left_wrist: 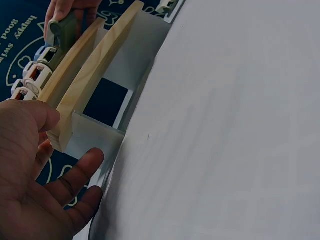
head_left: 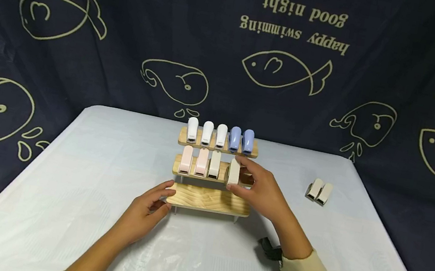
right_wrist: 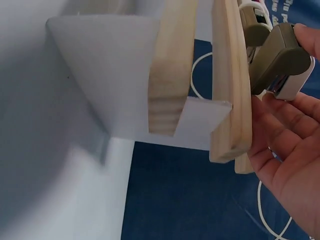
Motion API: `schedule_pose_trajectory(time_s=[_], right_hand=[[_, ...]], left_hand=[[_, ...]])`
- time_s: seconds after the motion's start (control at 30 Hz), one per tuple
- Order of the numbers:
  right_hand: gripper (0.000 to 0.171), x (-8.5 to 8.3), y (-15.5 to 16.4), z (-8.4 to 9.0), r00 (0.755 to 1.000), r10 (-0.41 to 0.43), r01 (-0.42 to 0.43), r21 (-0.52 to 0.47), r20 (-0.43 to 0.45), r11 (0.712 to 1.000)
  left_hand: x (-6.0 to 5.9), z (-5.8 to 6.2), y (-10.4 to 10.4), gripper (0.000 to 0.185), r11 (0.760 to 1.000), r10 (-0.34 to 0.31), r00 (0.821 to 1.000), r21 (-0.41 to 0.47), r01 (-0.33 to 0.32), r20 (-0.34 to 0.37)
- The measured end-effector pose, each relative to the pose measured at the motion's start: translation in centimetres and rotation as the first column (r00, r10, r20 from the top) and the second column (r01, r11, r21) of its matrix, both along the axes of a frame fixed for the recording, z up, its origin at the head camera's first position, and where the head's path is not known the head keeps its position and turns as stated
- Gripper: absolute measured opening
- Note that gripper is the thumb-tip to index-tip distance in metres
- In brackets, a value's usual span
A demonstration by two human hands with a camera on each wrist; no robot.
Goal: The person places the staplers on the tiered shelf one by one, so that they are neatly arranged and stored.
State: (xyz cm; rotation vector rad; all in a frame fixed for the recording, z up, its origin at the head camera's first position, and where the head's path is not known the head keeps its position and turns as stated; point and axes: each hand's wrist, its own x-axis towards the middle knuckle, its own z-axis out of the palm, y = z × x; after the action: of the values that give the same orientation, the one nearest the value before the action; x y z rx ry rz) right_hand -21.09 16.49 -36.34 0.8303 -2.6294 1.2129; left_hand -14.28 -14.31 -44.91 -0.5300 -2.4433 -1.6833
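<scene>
Beige stapler (head_left: pixel 234 172) sits pinched in the right hand (head_left: pixel 262 192), thumb on one side and fingers curled round the other, poised over the fourth place on the middle tier of the three-tier wooden rack (head_left: pixel 208 199); in the right wrist view it looks tilted against the shelf edge and I cannot tell whether it rests on the wood. The left hand (head_left: pixel 149 208) holds nothing — its fingers are loosely spread, the fingertips touching the left end of the bottom tier, seemingly steadying the rack. On the middle tier stand two pink staplers (head_left: pixel 193 161) and another beige stapler (head_left: pixel 215 164), side by side and upright. The top tier looks full, with three white staplers (head_left: pixel 207 133) and two blue staplers (head_left: pixel 241 139) in a row. The bottom tier is bare wood. Well to the right on the white desk (head_left: pixel 78 169) lie two loose beige staplers (head_left: pixel 319 191), touching each other. Judged from this, the stocking of the rack is somewhat past halfway: one row done, the second being filled, and the loose pair — perhaps the bottom tier too — left to deal with.
</scene>
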Motion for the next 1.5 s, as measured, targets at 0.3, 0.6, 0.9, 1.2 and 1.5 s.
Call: schedule_pose_trajectory(time_s=[0.3,0.6,0.9,1.2,1.5], right_hand=[[0.073,-0.3,-0.9,-0.5,0.999,-0.036,0.037,0.041,-0.032,0.998],[0.069,-0.3,-1.3,-0.9,0.998,-0.054,0.055,0.028,-0.029,0.998],[0.064,-0.7,-1.7,-1.5,0.994,-0.066,0.068,0.016,-0.09,0.998],[0.057,-0.7,-1.8,-1.9,0.983,-0.071,0.075,0.014,-0.171,0.997],[0.054,-0.9,-1.9,-2.3,0.971,-0.088,0.092,0.005,-0.223,0.996]], left_hand=[[-0.1,-0.2,0.1,0.034,1.0,0.006,1.0,-0.007,-0.006,-0.009],[0.0,0.1,0.0,0.033,1.0,0.006,1.0,-0.028,-0.007,-0.022],[0.1,0.1,-0.2,0.035,0.998,0.012,1.0,-0.055,-0.012,0.008],[0.0,-0.1,-0.1,0.035,0.998,0.01,1.0,-0.06,-0.01,0.005],[0.0,0.0,0.0,0.035,0.999,0.003,1.0,-0.039,-0.003,0.01]])
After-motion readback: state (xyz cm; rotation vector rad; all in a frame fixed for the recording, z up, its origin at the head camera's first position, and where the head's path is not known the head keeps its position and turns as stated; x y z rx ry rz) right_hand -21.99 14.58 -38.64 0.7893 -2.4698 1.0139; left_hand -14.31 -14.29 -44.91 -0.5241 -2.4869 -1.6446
